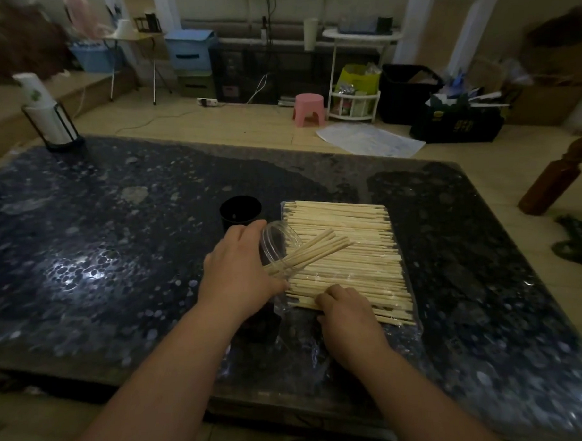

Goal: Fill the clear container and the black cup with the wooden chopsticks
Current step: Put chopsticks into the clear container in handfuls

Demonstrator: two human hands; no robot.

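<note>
Wooden chopsticks (pixel 347 251): few inside the clear container (pixel 277 244) my left hand (pixel 238 266) grips; right hand (pixel 347 314) pinches more; black cup (pixel 241 211) looks empty.

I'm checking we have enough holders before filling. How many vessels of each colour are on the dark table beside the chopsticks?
Black cup: 1, upright
Clear container: 1, tilted in the left hand, chopsticks poking out
Total: 2
</note>
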